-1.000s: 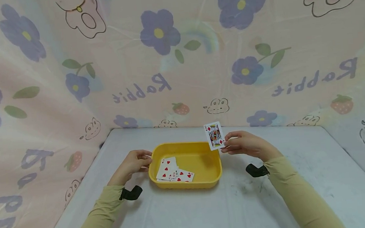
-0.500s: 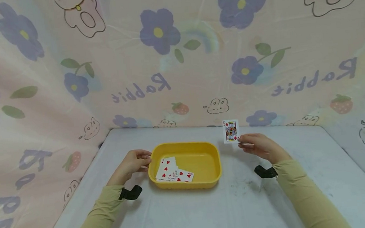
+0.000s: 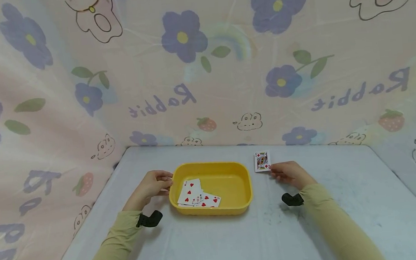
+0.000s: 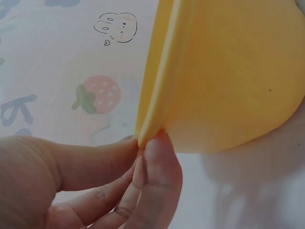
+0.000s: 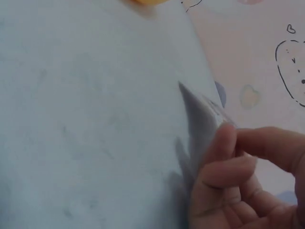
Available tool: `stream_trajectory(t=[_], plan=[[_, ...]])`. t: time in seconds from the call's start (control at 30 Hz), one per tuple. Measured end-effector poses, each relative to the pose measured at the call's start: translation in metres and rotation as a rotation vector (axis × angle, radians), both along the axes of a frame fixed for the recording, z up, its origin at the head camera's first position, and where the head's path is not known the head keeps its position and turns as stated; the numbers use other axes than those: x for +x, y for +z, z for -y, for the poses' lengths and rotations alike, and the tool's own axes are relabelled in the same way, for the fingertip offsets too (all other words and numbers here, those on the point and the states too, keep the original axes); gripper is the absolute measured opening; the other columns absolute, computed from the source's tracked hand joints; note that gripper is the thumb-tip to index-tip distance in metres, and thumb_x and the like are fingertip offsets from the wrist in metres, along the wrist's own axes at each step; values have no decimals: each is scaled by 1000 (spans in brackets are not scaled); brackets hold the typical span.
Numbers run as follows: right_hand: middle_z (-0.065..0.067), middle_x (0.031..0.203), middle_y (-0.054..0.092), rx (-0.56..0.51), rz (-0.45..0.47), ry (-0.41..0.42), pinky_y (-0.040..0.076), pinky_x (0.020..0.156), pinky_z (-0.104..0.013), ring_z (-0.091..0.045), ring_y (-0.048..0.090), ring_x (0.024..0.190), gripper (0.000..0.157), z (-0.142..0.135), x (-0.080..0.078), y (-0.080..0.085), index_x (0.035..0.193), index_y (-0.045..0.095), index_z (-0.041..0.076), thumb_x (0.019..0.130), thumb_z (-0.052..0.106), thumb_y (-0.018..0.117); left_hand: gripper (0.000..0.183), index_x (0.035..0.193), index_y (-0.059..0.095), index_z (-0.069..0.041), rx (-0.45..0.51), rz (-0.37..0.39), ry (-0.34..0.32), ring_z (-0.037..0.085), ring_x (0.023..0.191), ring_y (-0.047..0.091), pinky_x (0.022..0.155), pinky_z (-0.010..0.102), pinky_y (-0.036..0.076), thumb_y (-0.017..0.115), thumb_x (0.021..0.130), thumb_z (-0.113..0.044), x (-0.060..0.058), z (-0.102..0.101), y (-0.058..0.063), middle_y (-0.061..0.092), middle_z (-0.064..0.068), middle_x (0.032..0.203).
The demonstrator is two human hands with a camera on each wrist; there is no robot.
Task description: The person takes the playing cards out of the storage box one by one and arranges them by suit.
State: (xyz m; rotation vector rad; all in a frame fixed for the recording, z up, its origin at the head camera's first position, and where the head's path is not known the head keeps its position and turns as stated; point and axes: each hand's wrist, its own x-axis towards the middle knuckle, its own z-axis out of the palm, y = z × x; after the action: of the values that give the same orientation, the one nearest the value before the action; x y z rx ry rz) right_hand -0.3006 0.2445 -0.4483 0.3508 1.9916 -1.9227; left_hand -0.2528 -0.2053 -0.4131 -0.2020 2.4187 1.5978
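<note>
In the head view, my left hand is at the left end of a yellow plastic tub. The left wrist view shows thumb and forefinger pinching the tub's rim. Inside the tub, at its left front, lie several playing cards with red hearts, face up and overlapping. Right of the tub, my right hand pinches another playing card, a face card with red diamonds, by its lower right corner. The right wrist view shows this card nearly edge-on, close over the table.
A white-covered table carries the tub. Patterned cloth with flowers and rabbits hangs behind and at both sides. Black wrist mounts stick out inward from both sleeves.
My right hand moved right, away from the tub's corner, with the diamond face card, then came down toward the table and slightly back left. The left hand and the tub stayed in place.
</note>
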Motion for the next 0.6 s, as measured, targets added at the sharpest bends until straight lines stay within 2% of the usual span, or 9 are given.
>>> stream_trajectory(t=[0.17,0.33,0.6], plan=[[-4,77,68,60,7,-29,47,57,-19,-7,57,63,33,3,-5,-5,119,54,-13,93,8,59,29,119,59,4,-13,5,4,19,73,60,65,31,56,63,91,-3,-1,-1,-1,59,13,96],[-4,76,68,72,33,-85,49,57,-20,-8,62,65,35,7,-8,-7,121,53,-13,94,8,58,28,119,59,3,-18,14,7,20,74,60,65,31,56,63,91,-3,-1,-2,-1,59,13,96],[-5,74,67,70,38,-117,52,59,-21,-10,65,64,31,11,-8,-5,117,55,-14,92,4,59,28,119,58,4,3,3,-2,19,72,60,65,31,56,63,91,-2,-1,-1,-1,59,13,94]])
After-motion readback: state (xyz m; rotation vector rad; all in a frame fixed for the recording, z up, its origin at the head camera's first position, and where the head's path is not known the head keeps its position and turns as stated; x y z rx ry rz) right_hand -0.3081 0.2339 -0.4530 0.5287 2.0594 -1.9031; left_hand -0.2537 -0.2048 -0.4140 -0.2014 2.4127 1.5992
